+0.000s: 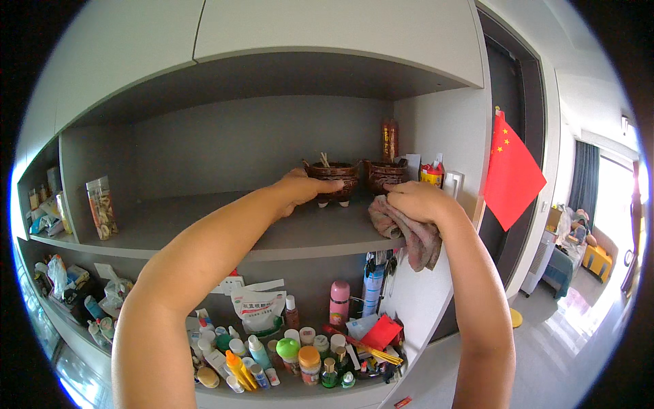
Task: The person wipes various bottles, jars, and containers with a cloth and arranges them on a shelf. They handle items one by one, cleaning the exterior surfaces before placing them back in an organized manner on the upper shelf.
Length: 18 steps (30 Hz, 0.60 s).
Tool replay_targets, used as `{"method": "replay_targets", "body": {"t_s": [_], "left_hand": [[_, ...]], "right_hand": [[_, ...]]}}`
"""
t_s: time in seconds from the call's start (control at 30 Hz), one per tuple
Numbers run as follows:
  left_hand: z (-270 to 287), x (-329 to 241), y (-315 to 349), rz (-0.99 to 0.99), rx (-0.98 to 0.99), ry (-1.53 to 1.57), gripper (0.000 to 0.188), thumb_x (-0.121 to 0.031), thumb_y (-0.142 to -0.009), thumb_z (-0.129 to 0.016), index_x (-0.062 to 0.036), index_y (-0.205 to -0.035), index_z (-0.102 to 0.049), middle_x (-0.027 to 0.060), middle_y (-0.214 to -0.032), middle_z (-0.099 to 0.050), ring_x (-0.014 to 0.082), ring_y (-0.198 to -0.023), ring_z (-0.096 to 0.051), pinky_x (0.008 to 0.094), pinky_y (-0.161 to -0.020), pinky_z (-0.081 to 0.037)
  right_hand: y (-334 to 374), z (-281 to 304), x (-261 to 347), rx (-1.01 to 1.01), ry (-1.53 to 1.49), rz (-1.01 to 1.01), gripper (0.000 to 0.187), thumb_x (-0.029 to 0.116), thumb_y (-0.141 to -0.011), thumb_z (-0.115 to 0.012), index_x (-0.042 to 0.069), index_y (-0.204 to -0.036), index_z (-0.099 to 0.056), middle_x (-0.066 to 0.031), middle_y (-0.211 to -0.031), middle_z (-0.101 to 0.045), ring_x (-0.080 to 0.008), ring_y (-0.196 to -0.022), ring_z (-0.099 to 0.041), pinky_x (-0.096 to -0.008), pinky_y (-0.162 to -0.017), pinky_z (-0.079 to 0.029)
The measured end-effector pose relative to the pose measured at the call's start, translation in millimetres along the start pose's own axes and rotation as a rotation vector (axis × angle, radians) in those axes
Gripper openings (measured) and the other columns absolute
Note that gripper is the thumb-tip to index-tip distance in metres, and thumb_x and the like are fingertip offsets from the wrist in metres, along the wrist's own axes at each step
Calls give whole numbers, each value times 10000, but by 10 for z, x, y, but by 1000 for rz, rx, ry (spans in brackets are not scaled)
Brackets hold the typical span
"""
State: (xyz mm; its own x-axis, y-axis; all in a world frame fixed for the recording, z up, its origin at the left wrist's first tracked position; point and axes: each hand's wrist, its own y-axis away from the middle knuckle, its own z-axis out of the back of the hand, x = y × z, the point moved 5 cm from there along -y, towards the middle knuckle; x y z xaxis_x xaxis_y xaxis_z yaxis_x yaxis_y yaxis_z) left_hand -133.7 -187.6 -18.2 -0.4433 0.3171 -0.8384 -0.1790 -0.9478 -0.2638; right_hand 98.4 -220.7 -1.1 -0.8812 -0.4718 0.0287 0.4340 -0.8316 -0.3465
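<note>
On the grey shelf, both arms are reaching up and forward from the lower edge. The left hand is curling its fingers against the side of a dark brown footed bowl, gripping it. The right hand is pressing closed over a crumpled pinkish cloth, which is draping off the shelf's front edge just before a second brown bowl.
</note>
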Motion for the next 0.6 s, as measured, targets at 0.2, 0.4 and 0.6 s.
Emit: {"method": "replay_targets", "body": {"t_s": [0.2,0.4,0.6], "left_hand": [[12,-1,23,-41,-101,-58,674,-439,-717,-804,-59,-1235,-602,130,-1187,-620,245,-1120,-546,348,-939,-394],[-16,-14,18,-9,-87,-63,684,-454,-703,-813,-33,-1202,-608,156,-1184,-617,255,-1101,-562,355,-939,-407],[118,19,-41,-104,-83,-105,730,-485,-706,-798,-1,-1206,-575,159,-1149,-626,278,-1102,-568,363,-942,-420]], "right_hand": [[57,14,68,-40,0,-101,540,378,-874,-353,84,-1275,-565,-200,-1344,-500,-365,-1221,-495,-413,-1029,-387],[-53,-47,-5,80,28,-71,562,356,-876,-359,60,-1333,-498,-224,-1350,-487,-375,-1234,-485,-422,-1027,-387],[27,48,1,-133,-79,13,494,328,-886,-413,72,-1285,-551,-219,-1264,-557,-383,-1158,-538,-420,-969,-435]]}}
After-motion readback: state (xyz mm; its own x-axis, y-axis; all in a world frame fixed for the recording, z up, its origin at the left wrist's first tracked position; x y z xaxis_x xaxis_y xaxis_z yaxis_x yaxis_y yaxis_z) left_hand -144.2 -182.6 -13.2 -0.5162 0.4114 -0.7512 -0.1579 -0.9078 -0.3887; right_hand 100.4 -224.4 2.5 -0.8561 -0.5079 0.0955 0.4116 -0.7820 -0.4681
